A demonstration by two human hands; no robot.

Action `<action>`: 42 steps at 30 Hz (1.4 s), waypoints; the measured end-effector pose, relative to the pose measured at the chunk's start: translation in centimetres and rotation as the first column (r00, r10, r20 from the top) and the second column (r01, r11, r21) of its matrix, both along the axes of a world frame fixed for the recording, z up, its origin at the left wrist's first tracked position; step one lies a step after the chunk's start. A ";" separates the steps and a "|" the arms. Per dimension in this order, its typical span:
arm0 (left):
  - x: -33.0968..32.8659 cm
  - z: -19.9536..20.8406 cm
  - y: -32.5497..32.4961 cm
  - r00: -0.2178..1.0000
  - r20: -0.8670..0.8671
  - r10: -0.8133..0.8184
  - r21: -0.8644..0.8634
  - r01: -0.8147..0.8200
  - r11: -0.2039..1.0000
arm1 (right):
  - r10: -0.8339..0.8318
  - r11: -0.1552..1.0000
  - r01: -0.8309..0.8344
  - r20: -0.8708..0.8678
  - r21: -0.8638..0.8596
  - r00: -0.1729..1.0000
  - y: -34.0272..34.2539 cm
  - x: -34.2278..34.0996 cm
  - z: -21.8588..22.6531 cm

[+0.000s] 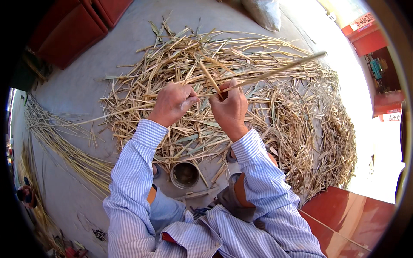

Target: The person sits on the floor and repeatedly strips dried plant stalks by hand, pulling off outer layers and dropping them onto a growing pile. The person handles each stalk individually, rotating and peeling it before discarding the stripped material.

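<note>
Over a heap of dry stalks and leaves (pixel 185 69), both my hands work on a long dry stalk (pixel 275 71). My left hand (pixel 171 104) is closed, fingers pinched around the stalk's thin part, and a pale length runs out to the left past the wrist. My right hand (pixel 231 107) is closed around the same stalk, whose darker end sticks out to the upper right. A short, pale, thick stick (pixel 209 78) also rises from the right hand's grip, tilted up and left. Whether it is a separate piece is hidden by the fingers.
A round metal tin (pixel 185 175) stands between my feet, beside a flat wooden piece (pixel 198 194). Long thin stalks (pixel 73 146) lie in a bundle at left. A dark red sofa (pixel 71 30) stands far left, a whitish sack (pixel 264 13) at the back. Red panels (pixel 344 215) lie lower right.
</note>
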State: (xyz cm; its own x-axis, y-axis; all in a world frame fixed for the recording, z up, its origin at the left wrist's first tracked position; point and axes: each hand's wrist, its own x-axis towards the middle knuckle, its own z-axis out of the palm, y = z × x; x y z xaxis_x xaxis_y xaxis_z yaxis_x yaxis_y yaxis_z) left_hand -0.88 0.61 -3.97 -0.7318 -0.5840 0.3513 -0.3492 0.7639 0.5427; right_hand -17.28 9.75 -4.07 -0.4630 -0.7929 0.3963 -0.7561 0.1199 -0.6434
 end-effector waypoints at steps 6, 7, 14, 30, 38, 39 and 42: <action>5.0 -1.1 -0.3 0.965 0.259 0.028 -0.317 0.058 0.947 | -0.015 0.965 0.245 0.909 -0.096 0.416 0.2 -8.6 1.0; 5.1 -1.2 0.1 0.947 0.321 -0.006 -0.336 0.120 0.934 | 0.147 0.946 0.243 0.950 -0.216 0.275 1.5 -13.6 -0.4; 11.0 -8.1 4.2 0.717 0.683 0.138 -0.389 0.197 0.900 | 0.030 0.794 0.580 0.942 0.181 -0.335 9.0 -29.2 -6.0; 8.6 16.4 8.5 0.892 0.450 -0.049 -0.829 0.437 0.349 | 0.066 0.986 0.141 0.987 -0.086 0.144 3.9 -21.8 -2.6; 30.0 -1.9 6.9 0.704 0.644 0.299 -0.606 0.231 0.761 | 0.056 0.998 -0.024 0.962 -0.051 0.267 4.8 -14.1 0.4; 32.9 -3.4 7.1 0.585 0.727 0.359 -0.508 0.107 0.855 | 0.058 0.998 -0.039 0.957 -0.049 0.283 4.8 -13.8 0.7; 39.9 -6.4 7.1 0.318 0.863 0.393 -0.331 -0.233 0.915 | 0.056 0.998 -0.042 0.945 -0.044 0.323 4.8 -13.3 0.8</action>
State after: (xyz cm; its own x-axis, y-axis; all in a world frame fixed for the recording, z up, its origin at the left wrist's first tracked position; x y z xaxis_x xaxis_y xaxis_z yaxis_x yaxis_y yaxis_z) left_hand 38.98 7.71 -10.40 -0.4196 -0.8553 -0.3040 -0.7876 0.5095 -0.3465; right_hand -30.58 14.55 -3.29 -0.4907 -0.8273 -0.2735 0.3587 0.0942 -0.9287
